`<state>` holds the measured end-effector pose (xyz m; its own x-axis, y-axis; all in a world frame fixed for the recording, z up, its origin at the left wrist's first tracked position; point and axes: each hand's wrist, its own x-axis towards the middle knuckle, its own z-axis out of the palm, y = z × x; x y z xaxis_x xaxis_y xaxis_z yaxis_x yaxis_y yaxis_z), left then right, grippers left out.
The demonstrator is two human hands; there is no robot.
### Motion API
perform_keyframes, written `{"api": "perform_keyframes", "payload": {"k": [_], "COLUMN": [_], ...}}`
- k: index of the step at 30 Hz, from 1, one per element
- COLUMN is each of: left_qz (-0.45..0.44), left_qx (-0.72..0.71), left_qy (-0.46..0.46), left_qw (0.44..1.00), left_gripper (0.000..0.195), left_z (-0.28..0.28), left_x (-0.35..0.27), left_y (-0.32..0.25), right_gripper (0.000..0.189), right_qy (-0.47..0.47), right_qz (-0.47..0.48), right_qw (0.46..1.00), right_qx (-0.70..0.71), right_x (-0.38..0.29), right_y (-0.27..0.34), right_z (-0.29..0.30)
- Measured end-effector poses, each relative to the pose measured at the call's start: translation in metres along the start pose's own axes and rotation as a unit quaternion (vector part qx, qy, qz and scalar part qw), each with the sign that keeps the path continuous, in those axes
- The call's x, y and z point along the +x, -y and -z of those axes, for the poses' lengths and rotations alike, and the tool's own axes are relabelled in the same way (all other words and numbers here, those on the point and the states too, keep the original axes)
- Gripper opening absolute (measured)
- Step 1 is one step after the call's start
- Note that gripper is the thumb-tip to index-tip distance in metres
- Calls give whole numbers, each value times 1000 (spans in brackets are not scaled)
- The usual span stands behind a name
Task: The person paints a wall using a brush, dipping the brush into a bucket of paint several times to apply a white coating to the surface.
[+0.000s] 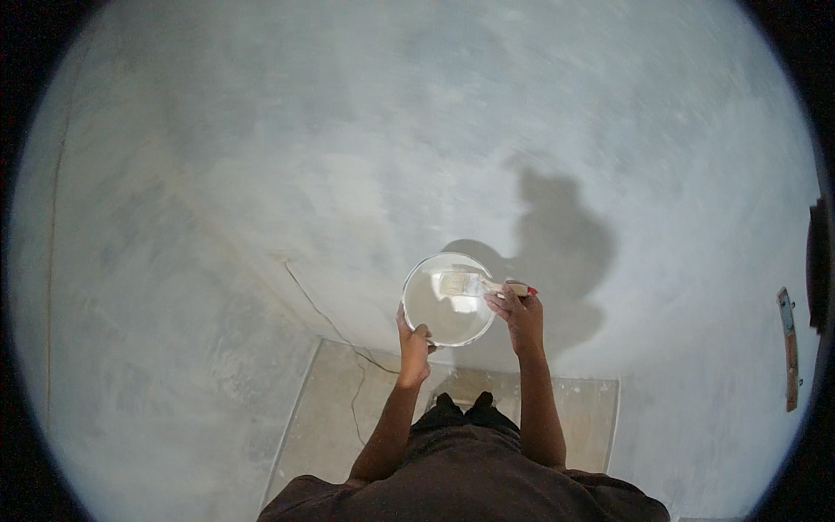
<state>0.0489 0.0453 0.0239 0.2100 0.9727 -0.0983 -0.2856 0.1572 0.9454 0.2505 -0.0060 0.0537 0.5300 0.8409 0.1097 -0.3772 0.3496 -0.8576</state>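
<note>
A round white bucket [417, 267] with pale liquid, probably paint, inside is held up in front of the wall. My left hand [415, 346] grips its lower left rim, the thumb over the edge. In my right hand [518, 312] is the wooden handle, red at its end, of a flat paintbrush [460, 284]. The bristles are coated white and lie over the bucket's opening, pointing left. Whether they touch the liquid I cannot tell.
A whitish, patchy wall [365, 130] rises ahead, with another at the left. A thin cable [313, 303] runs down the wall to the tan floor [326, 391]. A narrow wood-and-metal piece [789, 352] is at the far right wall, near a dark object [819, 267].
</note>
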Motion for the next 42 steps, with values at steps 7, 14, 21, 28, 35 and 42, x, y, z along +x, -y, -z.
{"api": "perform_keyframes", "payload": {"k": [7,14,21,28,35,42], "left_qz": [-31,-61,-83,-100,-125,-133], "left_qx": [26,10,-14,-44,-76,-84], "left_qy": [-20,-24,-41,-45,-89,-151], "left_qw": [999,998,996,993,985,976], "left_gripper": [79,83,87,84,88,89], "left_z": [-10,-9,-15,-25,-47,-56], "left_x": [-9,-5,-7,-22,-41,-47], "left_y": [-8,4,7,-3,-11,-11], "right_gripper": [32,28,34,36,27,20], "right_qy": [38,35,64,130,185,200], "right_qz": [19,13,43,131,480,549], "right_qw": [998,998,997,982,846,745], "right_qx": [39,54,21,40,-141,-321], "right_x": [-13,-2,2,45,141,150], "right_y": [7,-5,-1,32,105,185], "right_z": [20,36,24,-12,-80,-150]}}
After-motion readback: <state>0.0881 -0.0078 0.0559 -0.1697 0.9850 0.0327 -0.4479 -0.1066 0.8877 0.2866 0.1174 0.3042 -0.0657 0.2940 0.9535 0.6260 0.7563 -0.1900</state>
